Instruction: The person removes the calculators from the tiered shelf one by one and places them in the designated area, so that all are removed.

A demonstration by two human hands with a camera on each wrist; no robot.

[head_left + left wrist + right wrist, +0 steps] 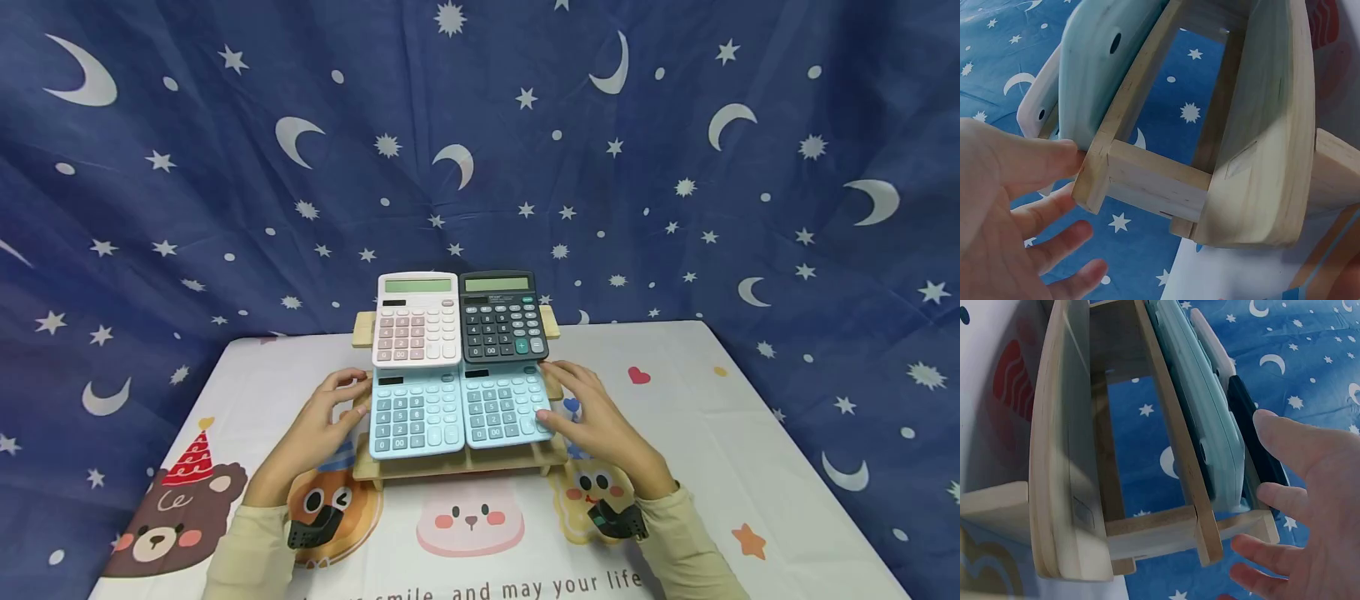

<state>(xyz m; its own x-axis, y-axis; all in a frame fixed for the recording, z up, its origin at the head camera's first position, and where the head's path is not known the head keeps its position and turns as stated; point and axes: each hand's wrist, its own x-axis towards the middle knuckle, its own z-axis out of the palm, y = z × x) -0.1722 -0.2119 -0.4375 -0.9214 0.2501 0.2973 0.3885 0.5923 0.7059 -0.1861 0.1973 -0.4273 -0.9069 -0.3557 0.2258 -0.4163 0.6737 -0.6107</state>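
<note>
A tiered wooden rack [480,463] bears two light blue calculators on its lower tier, a left one [417,377] and a right one [517,374]. Above them lean a pink-and-white calculator [442,337] and a black calculator [495,299]. My left hand [318,429] is at the rack's left side, its thumb by the lower edge of the left blue calculator in the left wrist view, fingers loosely spread. On the other side my right hand [603,425] has its thumb at the right blue calculator's edge and a finger close to the black one. Neither hand grips anything.
A white cartoon-print cloth [480,575] covers the table under the rack. Behind it hangs a dark blue curtain [480,100] with moons and stars. A black wrist mount [318,527] sits at the left cuff, another mount [618,520] at the right.
</note>
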